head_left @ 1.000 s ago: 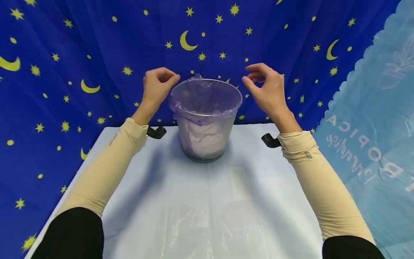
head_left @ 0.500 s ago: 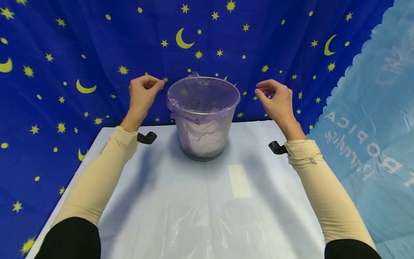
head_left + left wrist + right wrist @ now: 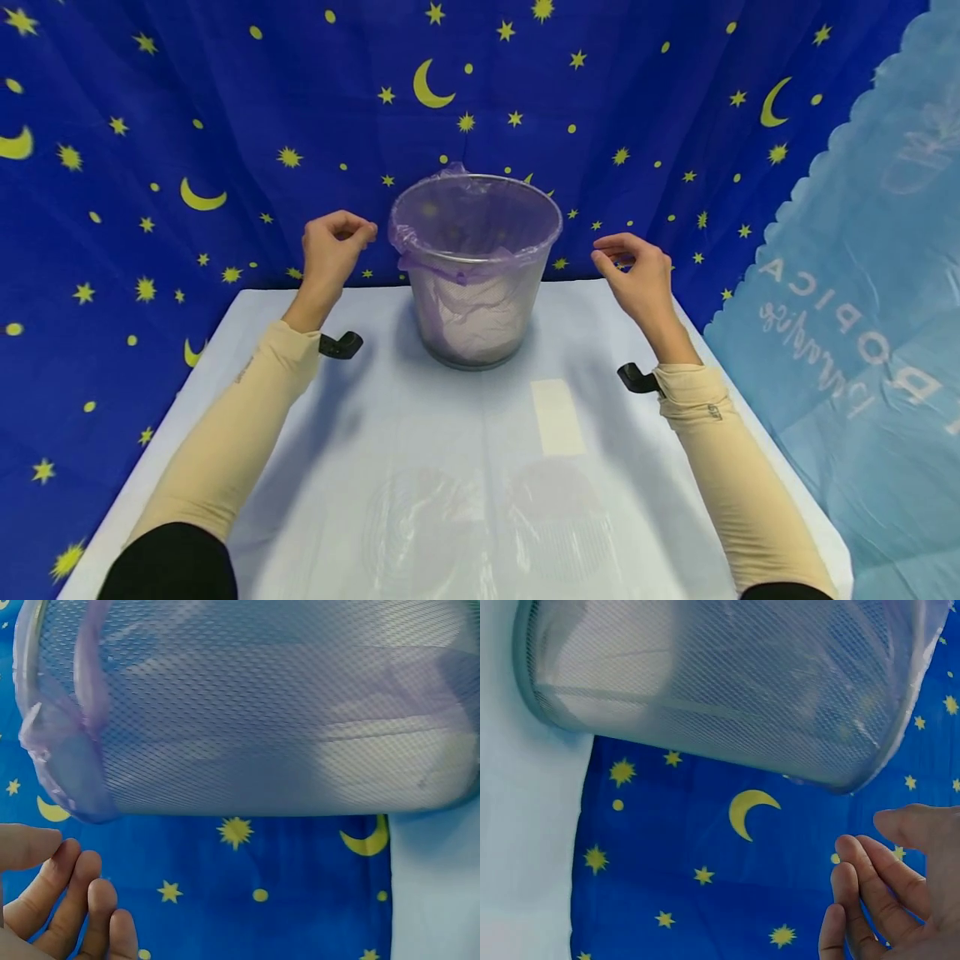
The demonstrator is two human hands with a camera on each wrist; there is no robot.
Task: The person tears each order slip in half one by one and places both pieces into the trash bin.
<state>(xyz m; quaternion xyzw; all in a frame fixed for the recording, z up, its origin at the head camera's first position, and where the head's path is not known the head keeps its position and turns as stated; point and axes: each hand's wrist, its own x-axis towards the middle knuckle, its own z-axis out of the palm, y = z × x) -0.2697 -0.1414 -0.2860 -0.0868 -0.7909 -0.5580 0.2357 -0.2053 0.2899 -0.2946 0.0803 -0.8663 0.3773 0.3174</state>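
A mesh wastebasket [image 3: 480,317] stands upright near the back of the table, lined with a thin purple plastic bag [image 3: 474,268] folded over its rim. To its left, my left hand [image 3: 330,254] hovers with thumb and fingertips brought close together, holding nothing. On the other side my right hand [image 3: 637,271] is held in the air, fingers loosely bent and thumb apart from them. In the left wrist view the bag's bunched edge [image 3: 71,780] hangs just above the fingertips. The right wrist view has the basket's mesh side [image 3: 727,690] clear of the right fingers.
The table [image 3: 420,433] has a pale cover under clear plastic, with a cream rectangle [image 3: 557,417] in front of the basket. Behind hangs a blue curtain [image 3: 300,83] with stars and moons. A light blue cloth [image 3: 862,275] hangs at the right. Each wrist bears a black camera mount [image 3: 341,345].
Both hands have moved outward from the bag-lined rim, then lower beside the basket. The basket and its bag stay in place.
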